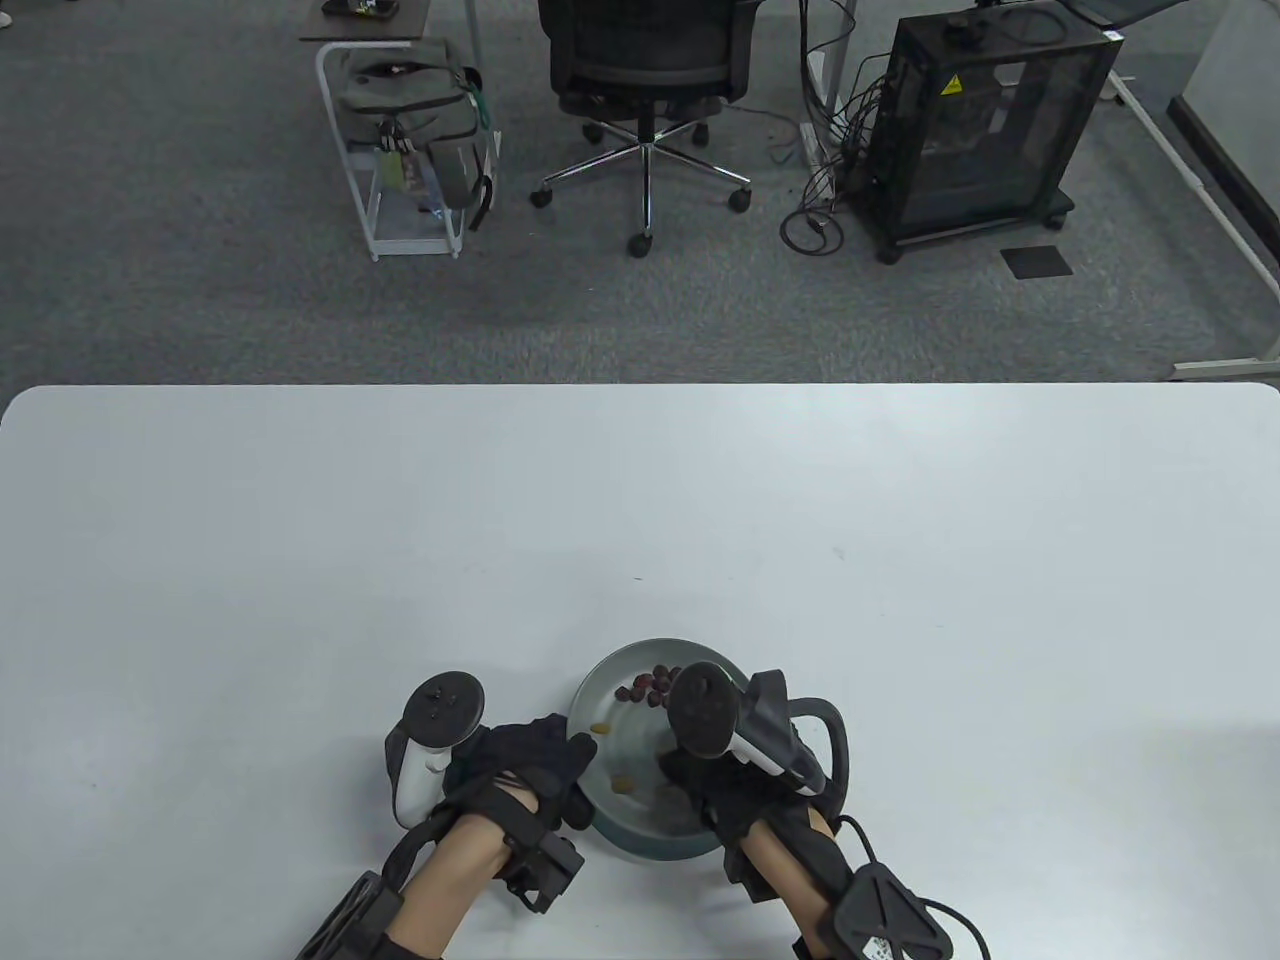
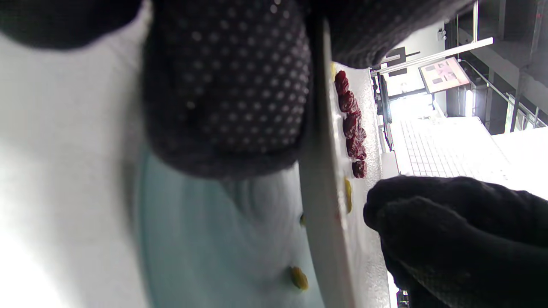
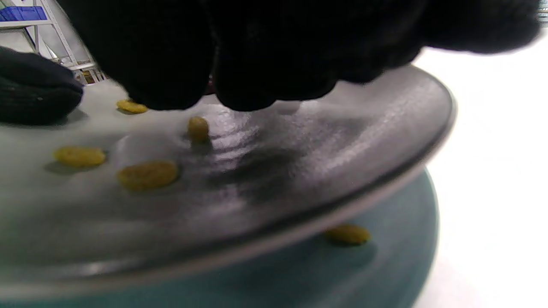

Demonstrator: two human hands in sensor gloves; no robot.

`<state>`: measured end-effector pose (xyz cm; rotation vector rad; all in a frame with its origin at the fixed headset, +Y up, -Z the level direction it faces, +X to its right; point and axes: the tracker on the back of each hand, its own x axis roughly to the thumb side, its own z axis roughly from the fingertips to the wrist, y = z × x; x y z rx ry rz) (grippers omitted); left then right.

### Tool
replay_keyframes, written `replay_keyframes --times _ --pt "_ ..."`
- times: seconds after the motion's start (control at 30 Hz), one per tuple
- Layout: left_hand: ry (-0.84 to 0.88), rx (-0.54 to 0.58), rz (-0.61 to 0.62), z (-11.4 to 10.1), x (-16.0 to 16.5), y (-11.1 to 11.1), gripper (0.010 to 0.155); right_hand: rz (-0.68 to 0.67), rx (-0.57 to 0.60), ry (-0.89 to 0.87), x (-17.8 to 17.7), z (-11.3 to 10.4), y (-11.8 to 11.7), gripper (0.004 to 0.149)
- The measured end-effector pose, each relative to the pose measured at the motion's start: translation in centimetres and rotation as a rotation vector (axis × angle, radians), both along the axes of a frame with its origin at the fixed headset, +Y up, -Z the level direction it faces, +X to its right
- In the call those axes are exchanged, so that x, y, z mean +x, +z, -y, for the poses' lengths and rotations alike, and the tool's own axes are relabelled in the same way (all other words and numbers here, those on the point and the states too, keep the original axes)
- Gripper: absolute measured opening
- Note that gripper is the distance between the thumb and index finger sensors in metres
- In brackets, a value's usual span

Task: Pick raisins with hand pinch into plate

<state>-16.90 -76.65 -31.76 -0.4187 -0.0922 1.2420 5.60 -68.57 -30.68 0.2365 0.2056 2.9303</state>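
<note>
A grey-blue plate (image 1: 640, 845) sits at the table's near edge. Dark red raisins (image 1: 655, 686) lie in a cluster at its far side, and yellow raisins (image 1: 622, 783) lie nearer me. My left hand (image 1: 560, 760) grips the plate's left rim. In the left wrist view its dotted fingers (image 2: 227, 85) are under the rim (image 2: 325, 205) and the thumb is on top. My right hand (image 1: 680, 775) reaches down into the plate with its fingertips (image 3: 239, 85) bunched just over the surface beside a yellow raisin (image 3: 198, 127). I see nothing between them.
The white table (image 1: 640, 520) stretches far beyond the plate. A yellow spot (image 3: 346, 234) shows on the plate's teal outer wall below the rim; I cannot tell if it is a raisin or a reflection. An office chair (image 1: 645, 70) stands past the table.
</note>
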Motion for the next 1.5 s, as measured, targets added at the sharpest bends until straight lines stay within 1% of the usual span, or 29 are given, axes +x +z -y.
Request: replay_keyframes --times 0.1,0.7,1.07,1.3,1.5 --pt "0.004 0.002 0.005 0.0 0.2 0.1 0.054 -0.003 -0.014 0.009 -0.1 0.2 -0.1 0.052" --pt "0.004 0.003 0.010 -0.1 0.6 0.2 0.054 0.047 -0.003 0.100 -1.3 0.8 -0.4 0.055" --pt "0.010 -0.003 0.010 -0.1 0.6 0.1 0.054 0.065 -0.010 0.115 -1.7 0.8 -0.6 0.050" --pt "0.014 0.001 0.000 -0.2 0.5 0.1 0.054 0.028 0.024 0.135 -2.1 0.8 -0.6 0.048" --pt "0.029 -0.004 -0.008 -0.2 0.5 0.1 0.054 0.044 0.052 0.144 -2.3 0.6 -0.5 0.049"
